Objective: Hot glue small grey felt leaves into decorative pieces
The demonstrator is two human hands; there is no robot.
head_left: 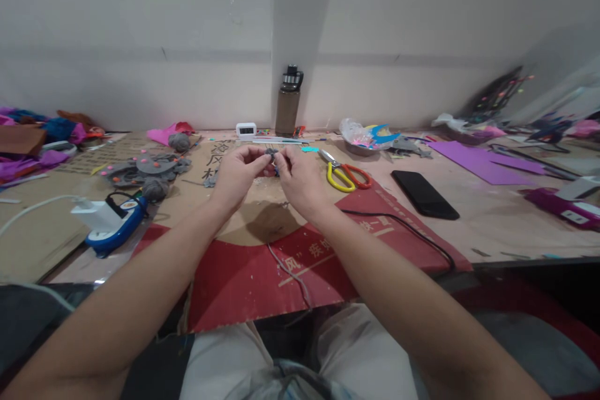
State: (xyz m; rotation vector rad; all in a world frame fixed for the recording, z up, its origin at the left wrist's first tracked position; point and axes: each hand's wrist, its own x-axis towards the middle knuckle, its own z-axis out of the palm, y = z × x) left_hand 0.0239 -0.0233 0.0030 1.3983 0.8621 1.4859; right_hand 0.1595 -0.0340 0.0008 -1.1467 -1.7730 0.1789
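Left hand [238, 174] and right hand [300, 178] meet mid-frame, above a red-and-tan cardboard sheet [244, 290]. Both grips pinched on a small grey piece [270, 152], centre of frame; half covered by fingers, looks like felt or yarn, hard to be sure. Scissors [341, 185] with yellow and red handles lie just right of the right hand; black smartphone [424, 194] farther right on the table [487, 225]. Left side: grey pieces [150, 165] with pink and orange dots, blue-and-white power strip [117, 231], white charger [97, 215] plugged in. Upper centre: brownish water bottle [287, 109] upright, small white digital clock [246, 130] just left of it.
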